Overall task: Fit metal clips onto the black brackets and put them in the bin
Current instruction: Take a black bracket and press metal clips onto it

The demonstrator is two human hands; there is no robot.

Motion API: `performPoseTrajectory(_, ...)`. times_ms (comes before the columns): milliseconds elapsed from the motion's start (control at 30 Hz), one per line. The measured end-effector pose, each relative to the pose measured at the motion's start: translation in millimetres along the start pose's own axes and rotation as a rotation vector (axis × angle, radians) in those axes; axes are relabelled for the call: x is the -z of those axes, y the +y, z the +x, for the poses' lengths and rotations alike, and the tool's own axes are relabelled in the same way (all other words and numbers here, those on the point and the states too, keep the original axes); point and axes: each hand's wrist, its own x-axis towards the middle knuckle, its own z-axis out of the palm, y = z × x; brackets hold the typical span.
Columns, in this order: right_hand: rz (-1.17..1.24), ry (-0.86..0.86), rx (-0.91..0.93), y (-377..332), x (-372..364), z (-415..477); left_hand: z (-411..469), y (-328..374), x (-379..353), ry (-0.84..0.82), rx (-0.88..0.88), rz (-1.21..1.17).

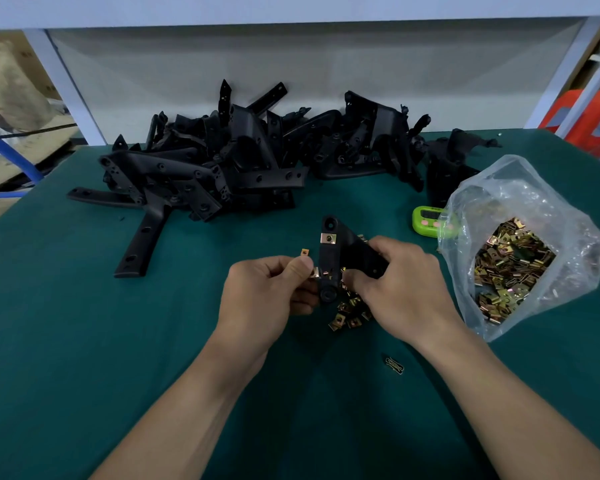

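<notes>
Leftmost, a pile of black brackets (201,168) is heaped at the back of the green bench (66,341), with one long bracket (142,237) laid apart at its near edge. Nearer the middle, the left grip (267,299) is curled, and a metal clip (315,271) is pinched between its thumb and fingers against the lower end of the held bracket (329,261). That bracket is held upright above the bench, between both hands, and a fitted clip (329,238) is seen clamped near its upper end. Its right side is clasped by the right grip (402,289), fingers wrapped round it. Loose clips (349,313) are scattered beneath the hands. Further right, a green timer (426,220) is set just beside an open plastic bag (520,188) filled with clips.
</notes>
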Motion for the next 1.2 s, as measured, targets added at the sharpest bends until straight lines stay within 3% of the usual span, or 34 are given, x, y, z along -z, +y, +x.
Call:
performPoseTrajectory(900, 0.036, -0.067, 0.017, -4.1, 7.5, -1.4, -2.0, 6.1, 7.3, -0.164, -0.036, 0.027)
performPoseTrajectory(1200, 0.123, -0.13, -0.032, -9.4, 6.7, -4.2, 0.1, 9.1, 15.6, -0.293, -0.087, -0.008)
